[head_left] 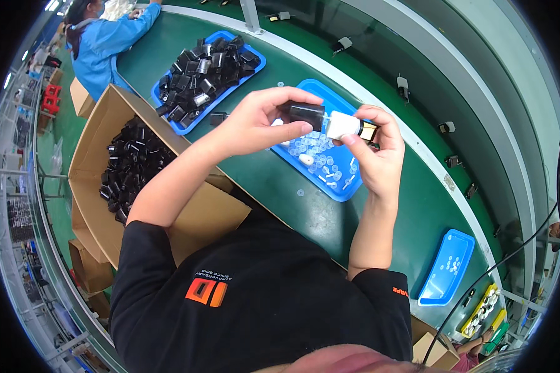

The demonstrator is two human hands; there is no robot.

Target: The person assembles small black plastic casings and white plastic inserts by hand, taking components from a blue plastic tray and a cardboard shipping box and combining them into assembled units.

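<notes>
My left hand [250, 124] is closed around a glossy black casing [307, 115], thumb below and fingers above. In my right hand [382, 152] is a white plastic part [342, 125] with a black and gold end [368, 130], pinched between thumb and fingers. The two pieces lie end to end with a small clear bit between them; I cannot tell whether they are joined. Both hands are raised over a blue tray [335, 194] of clear round discs [317, 147], short white sticks and a white oval piece [306, 160].
Black casings fill a second blue tray [261, 60] and an open cardboard box [208, 227] at my left. A smaller blue tray [434, 290] with clear discs lies right. Beyond the green table [417, 205], a dark belt [379, 46] carries spaced parts. A person in blue [102, 46] works far left.
</notes>
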